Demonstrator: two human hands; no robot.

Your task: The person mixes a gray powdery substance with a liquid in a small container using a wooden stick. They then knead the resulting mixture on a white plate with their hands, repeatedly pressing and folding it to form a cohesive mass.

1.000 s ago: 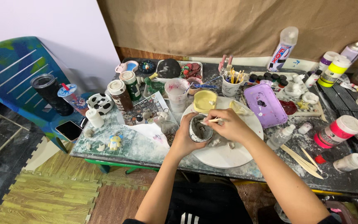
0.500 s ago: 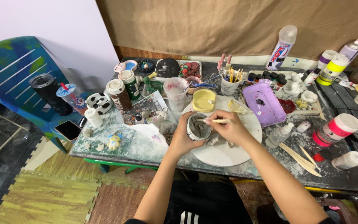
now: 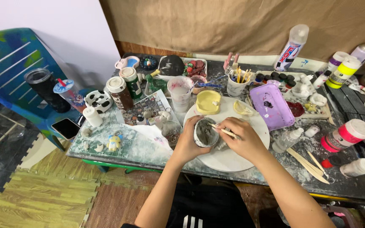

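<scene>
Clay cup, small and grey, sat over the near edge of the round white board in the middle of the crowded work table, and it was plainly the thing being worked on. Off to the left stood a dark tumbler on the painted blue chair, a phone, and small white figures lying on the table's left end. The left hand was curled snugly round the cup's side, holding it steady with the mouth turned upward. The right hand was closed in a pinch on a thin wooden stick, whose tip reached into the cup's hollow. The inside looked wet and smeared (rough yet, to my eye), so I judged the shaping well begun but the smoothing unfinished; no paint was on it. Farther right lay a yellow sponge tray, a purple palette, and wooden modelling tools.
</scene>
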